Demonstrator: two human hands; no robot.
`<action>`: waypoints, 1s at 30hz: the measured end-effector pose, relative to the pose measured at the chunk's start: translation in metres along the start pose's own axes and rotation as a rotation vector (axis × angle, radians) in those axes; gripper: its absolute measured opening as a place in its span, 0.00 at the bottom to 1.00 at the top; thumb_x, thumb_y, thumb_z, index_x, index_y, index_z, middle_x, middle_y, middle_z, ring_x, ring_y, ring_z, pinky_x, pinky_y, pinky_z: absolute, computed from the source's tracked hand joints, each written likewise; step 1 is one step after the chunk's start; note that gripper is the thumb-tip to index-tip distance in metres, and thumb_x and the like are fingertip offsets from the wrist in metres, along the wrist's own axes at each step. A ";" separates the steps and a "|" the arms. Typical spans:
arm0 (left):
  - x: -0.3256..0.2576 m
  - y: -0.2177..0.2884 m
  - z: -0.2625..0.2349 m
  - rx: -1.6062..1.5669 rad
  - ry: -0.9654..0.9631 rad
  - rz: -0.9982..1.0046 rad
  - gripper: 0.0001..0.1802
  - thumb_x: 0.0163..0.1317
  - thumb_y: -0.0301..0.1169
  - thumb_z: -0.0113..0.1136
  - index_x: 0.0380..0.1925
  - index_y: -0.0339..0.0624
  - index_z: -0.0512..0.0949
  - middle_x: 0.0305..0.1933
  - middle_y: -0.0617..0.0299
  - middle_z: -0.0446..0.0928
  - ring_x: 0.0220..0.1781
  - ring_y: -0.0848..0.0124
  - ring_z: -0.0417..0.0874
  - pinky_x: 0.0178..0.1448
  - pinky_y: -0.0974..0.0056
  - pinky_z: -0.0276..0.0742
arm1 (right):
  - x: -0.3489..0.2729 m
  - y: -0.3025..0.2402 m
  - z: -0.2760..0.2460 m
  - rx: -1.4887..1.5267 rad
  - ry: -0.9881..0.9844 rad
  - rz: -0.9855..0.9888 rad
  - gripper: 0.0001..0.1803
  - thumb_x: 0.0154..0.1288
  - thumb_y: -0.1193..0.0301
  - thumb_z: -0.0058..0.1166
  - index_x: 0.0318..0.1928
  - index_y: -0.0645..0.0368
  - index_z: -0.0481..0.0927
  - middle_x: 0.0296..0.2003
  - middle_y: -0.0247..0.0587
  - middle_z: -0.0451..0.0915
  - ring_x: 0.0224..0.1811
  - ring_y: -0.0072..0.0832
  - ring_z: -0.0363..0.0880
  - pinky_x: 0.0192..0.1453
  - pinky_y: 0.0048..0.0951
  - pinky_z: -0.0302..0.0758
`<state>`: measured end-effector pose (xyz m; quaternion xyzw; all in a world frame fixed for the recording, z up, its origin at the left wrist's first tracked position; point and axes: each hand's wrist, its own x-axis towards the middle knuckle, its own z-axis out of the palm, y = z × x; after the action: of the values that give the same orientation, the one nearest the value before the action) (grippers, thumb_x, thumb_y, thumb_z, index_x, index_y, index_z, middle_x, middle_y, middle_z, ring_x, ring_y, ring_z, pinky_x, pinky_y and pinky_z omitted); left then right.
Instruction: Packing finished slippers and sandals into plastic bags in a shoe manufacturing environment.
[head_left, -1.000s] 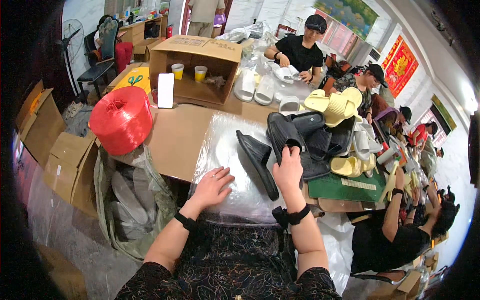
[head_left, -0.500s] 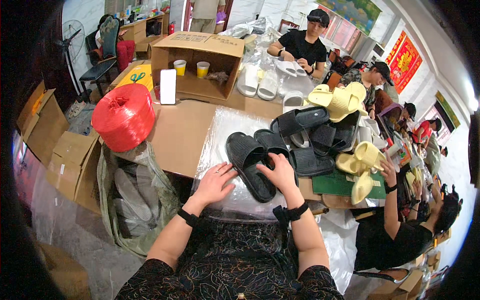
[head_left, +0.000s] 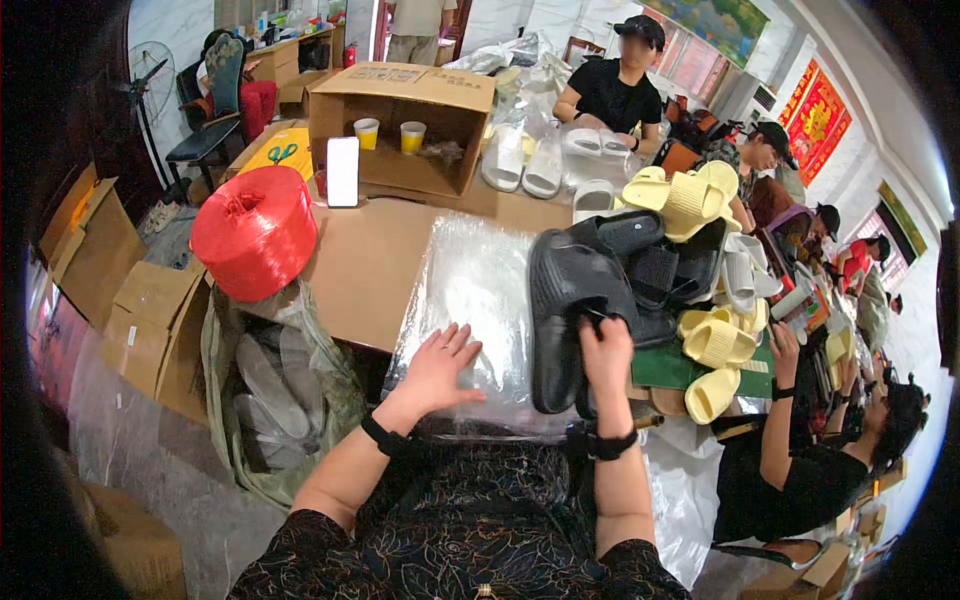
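My left hand (head_left: 437, 372) lies with its fingers spread on a stack of clear plastic bags (head_left: 472, 275) at the table's front edge. Just to its right, my right hand (head_left: 606, 362) grips a pair of black slippers (head_left: 556, 310), fingers curled at the inner edge of the straps. This pair stands tilted up over the right side of the bags, one slipper largely hiding the other. Behind it and to the right, more black slippers (head_left: 650, 270) lie in a heap, with yellow slippers (head_left: 690, 200) on top.
A red roll of plastic twine (head_left: 254, 235) stands at the left, beside a propped phone (head_left: 343, 172). Behind is an open carton (head_left: 400, 90) with two cups. A sack of grey slippers (head_left: 262, 390) sits below. A co-worker's hand (head_left: 784, 350) is near yellow slippers at the right.
My right hand has taken hold of the black pair and shifted it to the right, tilting it up. The bags beneath are uncovered; my left hand has come off the slippers.
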<state>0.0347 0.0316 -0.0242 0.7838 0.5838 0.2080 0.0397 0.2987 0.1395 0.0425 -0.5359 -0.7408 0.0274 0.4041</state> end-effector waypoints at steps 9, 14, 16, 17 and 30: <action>0.010 0.030 -0.004 0.213 -0.157 -0.195 0.60 0.47 0.69 0.62 0.71 0.39 0.59 0.76 0.39 0.51 0.78 0.46 0.51 0.77 0.48 0.48 | -0.041 0.031 -0.098 0.124 0.175 0.085 0.10 0.65 0.70 0.58 0.40 0.66 0.80 0.34 0.52 0.78 0.38 0.49 0.76 0.43 0.39 0.71; 0.021 0.011 -0.021 0.008 -0.207 -0.029 0.54 0.43 0.58 0.72 0.71 0.56 0.62 0.77 0.44 0.51 0.78 0.43 0.50 0.75 0.46 0.57 | -0.060 0.043 -0.103 0.186 0.110 0.104 0.10 0.65 0.72 0.57 0.43 0.66 0.80 0.38 0.51 0.80 0.40 0.45 0.78 0.48 0.35 0.72; 0.018 0.006 -0.035 -0.018 -0.207 0.013 0.52 0.44 0.55 0.72 0.70 0.54 0.62 0.77 0.44 0.50 0.77 0.43 0.50 0.75 0.47 0.56 | -0.068 0.046 -0.106 0.246 0.059 0.174 0.10 0.64 0.73 0.57 0.43 0.67 0.80 0.39 0.50 0.81 0.41 0.44 0.79 0.49 0.34 0.72; 0.014 0.007 -0.043 -0.045 -0.203 0.050 0.50 0.45 0.51 0.72 0.70 0.53 0.63 0.77 0.45 0.50 0.77 0.43 0.51 0.76 0.47 0.56 | -0.072 0.046 -0.109 0.305 0.005 0.238 0.10 0.64 0.73 0.57 0.43 0.68 0.80 0.40 0.50 0.81 0.42 0.43 0.79 0.50 0.34 0.72; -0.033 -0.012 -0.031 -0.119 -0.037 0.046 0.29 0.51 0.34 0.71 0.55 0.46 0.76 0.67 0.53 0.70 0.71 0.49 0.65 0.71 0.48 0.63 | -0.118 0.003 -0.122 0.763 -0.402 0.364 0.18 0.61 0.82 0.49 0.53 0.68 0.76 0.47 0.39 0.83 0.49 0.24 0.79 0.55 0.27 0.72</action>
<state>0.0047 -0.0014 -0.0092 0.7969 0.5516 0.2284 0.0922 0.3900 -0.0035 0.0560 -0.4543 -0.6351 0.4718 0.4094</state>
